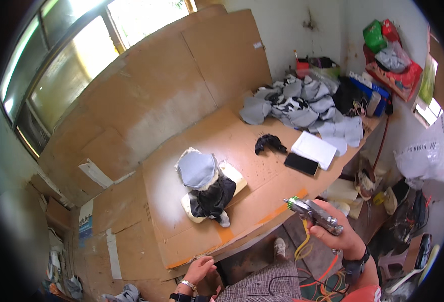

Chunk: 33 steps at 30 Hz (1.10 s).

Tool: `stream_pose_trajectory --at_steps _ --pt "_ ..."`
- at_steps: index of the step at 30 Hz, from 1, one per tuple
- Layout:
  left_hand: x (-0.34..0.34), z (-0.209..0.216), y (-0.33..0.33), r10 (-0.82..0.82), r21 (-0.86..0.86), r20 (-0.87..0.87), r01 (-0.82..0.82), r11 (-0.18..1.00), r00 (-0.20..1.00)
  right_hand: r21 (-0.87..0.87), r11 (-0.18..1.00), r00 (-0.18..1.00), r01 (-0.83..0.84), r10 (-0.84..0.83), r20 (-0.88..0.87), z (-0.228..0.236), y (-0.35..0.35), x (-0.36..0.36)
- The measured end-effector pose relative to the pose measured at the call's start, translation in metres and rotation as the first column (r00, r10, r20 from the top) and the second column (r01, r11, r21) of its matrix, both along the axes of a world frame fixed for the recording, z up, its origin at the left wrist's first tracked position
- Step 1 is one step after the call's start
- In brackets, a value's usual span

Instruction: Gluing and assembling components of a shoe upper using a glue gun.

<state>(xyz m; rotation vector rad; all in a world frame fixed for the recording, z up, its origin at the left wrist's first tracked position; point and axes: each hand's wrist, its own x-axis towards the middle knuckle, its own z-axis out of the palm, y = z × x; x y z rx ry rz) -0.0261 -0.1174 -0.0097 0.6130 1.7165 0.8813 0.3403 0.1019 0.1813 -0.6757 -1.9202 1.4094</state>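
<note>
So the right grip (344, 232) is closed around a metal spray gun (316, 215), fingers wrapped over the far side and the thumb lying on the near side. The gun's nozzle end, the one with the green ring (293, 203), points left and a bit away from the person, roughly toward the middle of the surface (262, 186). Its long axis runs on a slant, from that nozzle at upper left down to the back end at lower right. In this view it sits right by the near edge of the surface, well apart from the stuff in the middle.

The right forearm comes in from the lower right, angled up and left, with a black band (355, 267) on the wrist. A yellow hose (302, 247) hangs below the gun, and there's an orange hose (327, 269) under the hand.

The left grip (200, 269) is down at the near edge, fingers bent and pointing right; can't tell if it's holding anything. That wrist has a metal watch (187, 285).

On the cardboard-covered surface there's a grey-blue piece (197, 169) with a fluffy pale edge, its flat face up, over some black cloth (213, 197) and a cream block (234, 180). Further right: a black phone (301, 164) touching a white pad (313, 149), then a grey fabric heap (302, 103) farther back.
</note>
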Motion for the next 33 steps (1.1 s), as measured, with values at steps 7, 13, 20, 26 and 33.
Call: stream_pose_trajectory --at_steps 7,13,20,26,33 --pt "-0.038 -0.006 -0.04 -0.081 -0.084 -0.293 0.059 0.995 0.953 0.05 0.98 0.961 -0.191 0.176 0.212 0.05 -0.048 -0.024" --pt "-0.034 -0.011 -0.061 -0.006 0.013 -0.38 0.012 1.0 0.925 0.195 0.948 0.931 -0.253 0.184 0.315 0.077 -0.07 -0.06" --pt "-0.05 -0.03 -0.088 0.115 0.07 -0.396 -0.095 0.993 0.911 0.216 0.946 0.9 -0.242 0.135 0.415 0.108 -0.05 -0.08" --pt "-0.141 -0.053 -0.184 0.746 0.472 -0.628 -0.655 0.59 0.219 0.175 0.923 0.905 -0.343 0.275 0.325 0.136 -0.019 -0.136" --pt "-0.142 0.011 -0.208 0.965 0.329 0.159 -0.911 -0.249 -0.207 0.147 0.93 0.888 -0.336 0.261 0.378 0.154 0.034 -0.167"
